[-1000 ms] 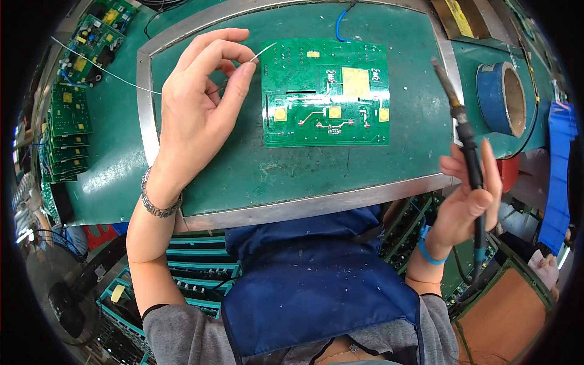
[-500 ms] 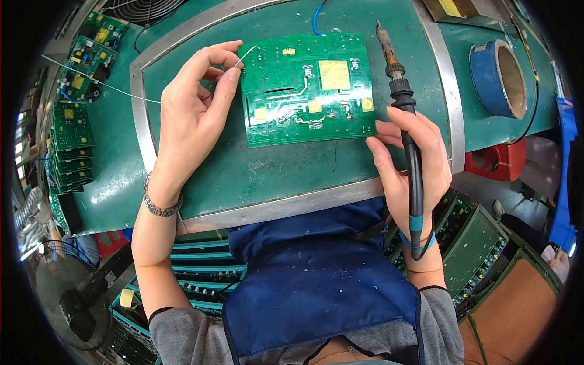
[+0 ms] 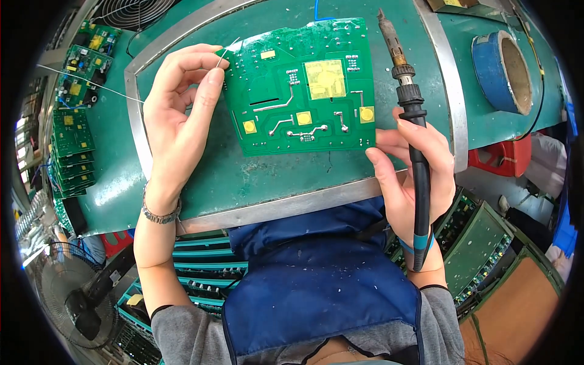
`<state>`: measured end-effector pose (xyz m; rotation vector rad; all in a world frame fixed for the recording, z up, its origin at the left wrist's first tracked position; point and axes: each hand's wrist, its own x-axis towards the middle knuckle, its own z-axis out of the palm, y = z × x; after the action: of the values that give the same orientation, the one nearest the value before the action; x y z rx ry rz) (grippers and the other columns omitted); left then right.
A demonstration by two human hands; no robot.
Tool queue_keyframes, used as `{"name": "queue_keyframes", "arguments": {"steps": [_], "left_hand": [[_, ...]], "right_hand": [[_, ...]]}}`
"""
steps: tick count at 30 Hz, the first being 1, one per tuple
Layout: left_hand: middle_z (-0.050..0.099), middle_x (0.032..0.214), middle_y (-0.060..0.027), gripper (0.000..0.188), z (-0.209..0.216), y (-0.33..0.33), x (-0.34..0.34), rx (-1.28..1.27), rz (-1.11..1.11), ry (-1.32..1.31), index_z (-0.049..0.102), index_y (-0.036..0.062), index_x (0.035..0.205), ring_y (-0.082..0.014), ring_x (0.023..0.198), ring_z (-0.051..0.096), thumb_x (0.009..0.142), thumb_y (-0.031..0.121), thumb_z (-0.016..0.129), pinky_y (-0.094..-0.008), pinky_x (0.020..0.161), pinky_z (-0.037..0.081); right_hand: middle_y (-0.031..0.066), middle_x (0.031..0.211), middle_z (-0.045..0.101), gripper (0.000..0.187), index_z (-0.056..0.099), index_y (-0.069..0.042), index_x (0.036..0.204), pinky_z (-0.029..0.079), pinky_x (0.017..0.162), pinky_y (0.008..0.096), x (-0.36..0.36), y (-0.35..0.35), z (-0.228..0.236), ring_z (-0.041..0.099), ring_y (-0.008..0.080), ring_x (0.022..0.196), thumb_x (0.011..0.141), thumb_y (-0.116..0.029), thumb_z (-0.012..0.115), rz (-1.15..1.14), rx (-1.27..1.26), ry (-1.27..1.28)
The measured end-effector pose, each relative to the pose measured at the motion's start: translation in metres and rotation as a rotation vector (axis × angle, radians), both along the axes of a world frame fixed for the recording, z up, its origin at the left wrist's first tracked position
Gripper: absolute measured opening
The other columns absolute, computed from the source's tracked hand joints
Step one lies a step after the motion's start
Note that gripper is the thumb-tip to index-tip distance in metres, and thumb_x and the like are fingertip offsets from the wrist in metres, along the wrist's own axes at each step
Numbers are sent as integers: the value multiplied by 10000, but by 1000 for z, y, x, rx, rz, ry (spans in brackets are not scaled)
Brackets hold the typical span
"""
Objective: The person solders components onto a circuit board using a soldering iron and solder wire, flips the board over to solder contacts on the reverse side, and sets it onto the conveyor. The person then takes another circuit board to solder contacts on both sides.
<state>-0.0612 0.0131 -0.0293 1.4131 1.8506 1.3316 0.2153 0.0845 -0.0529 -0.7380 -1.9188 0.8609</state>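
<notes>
A green circuit board (image 3: pixel 283 100), solder side up with yellow tape patches, is held tilted over the bench. My left hand (image 3: pixel 176 115) pinches its upper left edge. A thin solder wire (image 3: pixel 91 83) trails in from the left to that hand, and its short end pokes out past the fingertips over the board. My right hand (image 3: pixel 443 167) has the board's lower right corner between fingers and thumb. Through the same hand runs a soldering iron (image 3: pixel 418 182), black handle down and bare metal tip pointing up and away, apart from the board.
A metal strip frames the green bench top (image 3: pixel 280 176). At left stand stacked circuit boards (image 3: pixel 74 137); a fan grille (image 3: pixel 134 11) is behind. A blue roll (image 3: pixel 499 73) sits at right near a red stool (image 3: pixel 502 157). Racks of boards (image 3: pixel 204 267) flank my lap.
The board has come up nearer and tilted, its glare moving to the top edge. My left hand moved slightly left with it; the iron has dropped a little.
</notes>
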Motion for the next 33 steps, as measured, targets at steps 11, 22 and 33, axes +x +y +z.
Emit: {"name": "queue_keyframes", "arguments": {"steps": [11,22,33], "left_hand": [[610,1262,-113,143,-5,6,-2,-63,-14,-3,655,-8,1068,-98,909,636,943,61,648,-219,738,523],[611,795,-38,224,40,-12,50,-48,-228,389,758,72,1007,-121,642,590,792,9,771,-262,563,477],[595,824,-51,304,34,-22,80,-74,-308,403,745,71,1009,-161,701,600,721,1,817,-260,549,435]], "right_hand": [[191,1204,573,532,609,-27,1239,634,735,286,-9,-5,-1,721,200,849,749,93,780,12,-7,-39],[264,1073,683,401,578,82,1224,604,775,358,44,4,16,731,262,831,895,-94,725,54,57,10],[120,672,679,557,643,58,1044,568,587,283,72,0,43,682,193,565,933,-488,643,-124,-177,-11]]}}
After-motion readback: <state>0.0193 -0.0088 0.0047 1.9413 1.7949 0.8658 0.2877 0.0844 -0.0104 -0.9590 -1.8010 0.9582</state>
